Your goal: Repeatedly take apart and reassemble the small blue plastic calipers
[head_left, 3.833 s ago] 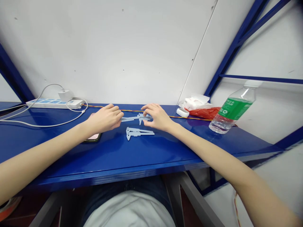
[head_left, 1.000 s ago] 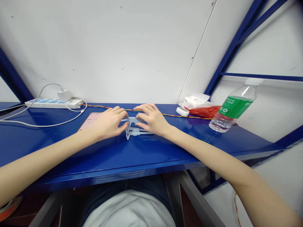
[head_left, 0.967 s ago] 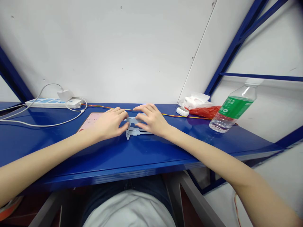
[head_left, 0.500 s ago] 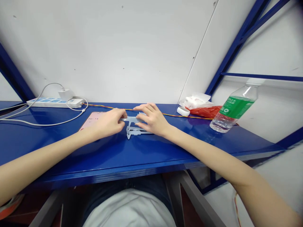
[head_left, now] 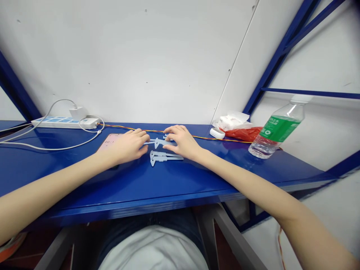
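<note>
Blue bench (head_left: 84, 180) under a white wall: my left hand (head_left: 128, 145) and right hand (head_left: 182, 141) have fingers clamped on the far caliper (head_left: 157, 142). A second ago it pressed against the near caliper (head_left: 164, 157); now the two lie apart.

I am sitting at a glossy blue counter (head_left: 182, 180) that is running along a white panelled wall (head_left: 140, 56). Blue steel beams (head_left: 279, 56) are slanting upward on my right, and soft, even light is reflecting off the counter's surface.
</note>
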`<state>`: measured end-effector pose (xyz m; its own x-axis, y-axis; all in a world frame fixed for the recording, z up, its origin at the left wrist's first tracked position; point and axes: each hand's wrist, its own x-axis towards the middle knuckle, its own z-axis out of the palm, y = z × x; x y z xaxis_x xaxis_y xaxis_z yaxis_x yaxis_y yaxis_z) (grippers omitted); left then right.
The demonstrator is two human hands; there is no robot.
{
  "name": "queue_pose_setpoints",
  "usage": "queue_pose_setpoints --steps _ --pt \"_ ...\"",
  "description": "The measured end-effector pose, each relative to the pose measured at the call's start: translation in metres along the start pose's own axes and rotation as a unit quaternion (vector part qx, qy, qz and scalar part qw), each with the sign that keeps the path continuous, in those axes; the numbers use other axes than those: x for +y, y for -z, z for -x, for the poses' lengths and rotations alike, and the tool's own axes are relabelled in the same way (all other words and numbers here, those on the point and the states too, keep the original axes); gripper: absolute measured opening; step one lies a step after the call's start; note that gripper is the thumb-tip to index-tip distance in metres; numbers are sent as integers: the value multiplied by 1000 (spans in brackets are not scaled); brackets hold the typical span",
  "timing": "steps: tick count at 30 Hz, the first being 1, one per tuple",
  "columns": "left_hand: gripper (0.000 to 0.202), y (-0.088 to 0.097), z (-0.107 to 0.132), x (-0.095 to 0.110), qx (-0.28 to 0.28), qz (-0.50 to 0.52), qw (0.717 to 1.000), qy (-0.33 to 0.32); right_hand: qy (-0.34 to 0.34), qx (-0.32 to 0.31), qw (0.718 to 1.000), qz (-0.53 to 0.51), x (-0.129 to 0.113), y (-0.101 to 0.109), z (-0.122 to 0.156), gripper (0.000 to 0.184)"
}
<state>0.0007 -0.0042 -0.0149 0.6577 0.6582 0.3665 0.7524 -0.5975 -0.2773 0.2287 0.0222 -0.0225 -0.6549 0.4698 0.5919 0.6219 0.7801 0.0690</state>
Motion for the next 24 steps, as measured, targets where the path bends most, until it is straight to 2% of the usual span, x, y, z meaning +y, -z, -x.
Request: queue_pose_setpoints --steps 3,7,12,18,21,24 --pt "28 -9 -1 -17 -26 -32 999 20 -50 -65 996 -28 2 -2 0 17" --pt "32 -17 -1 -31 -84 -46 995 37 -73 -118 988 -61 1 -4 0 21" --pt "33 -15 -2 -30 -135 -14 988 71 -70 -134 984 -98 -4 -3 0 19" --pt "21 -8 -5 -27 -165 49 980 103 -66 -122 985 -105 -3 -3 -1 17" --pt "17 -10 -4 -28 -166 64 978 106 -98 -113 987 -61 8 -4 -1 15" --pt "14 -14 -3 -30 -141 72 983 98 -153 -123 981 -12 23 -6 1 17"
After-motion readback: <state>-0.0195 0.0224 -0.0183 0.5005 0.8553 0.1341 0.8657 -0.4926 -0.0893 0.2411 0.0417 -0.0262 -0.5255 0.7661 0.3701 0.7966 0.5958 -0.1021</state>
